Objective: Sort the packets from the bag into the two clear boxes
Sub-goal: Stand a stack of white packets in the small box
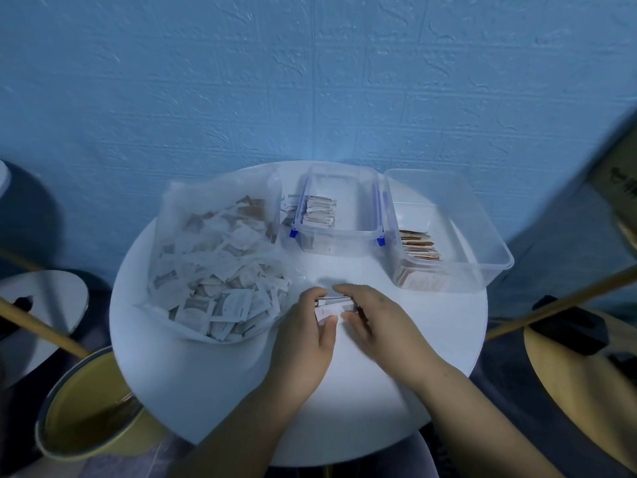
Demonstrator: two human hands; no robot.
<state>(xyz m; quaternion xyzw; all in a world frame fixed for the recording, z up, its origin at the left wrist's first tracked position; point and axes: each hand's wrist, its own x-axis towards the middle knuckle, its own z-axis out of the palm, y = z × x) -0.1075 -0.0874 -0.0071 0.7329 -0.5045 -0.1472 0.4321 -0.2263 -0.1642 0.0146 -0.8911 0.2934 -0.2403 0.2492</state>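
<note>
Bag [213, 263]: on the left of the table [344, 391], open, full of packets.
Left hand [306, 326]: fingers curled round a small stack of packets [332, 305].
Right hand [372, 315]: pinches the same stack.
Clip box [365, 232], larger box [482, 257]: far right side, packets inside each.

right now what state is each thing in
plastic bag: open, full of packets
blue-clipped box: lidless, short row of packets
larger clear box: lidless, row of brown packets
packet stack: held between both hands
left hand: gripping the stack
right hand: gripping the stack
</note>
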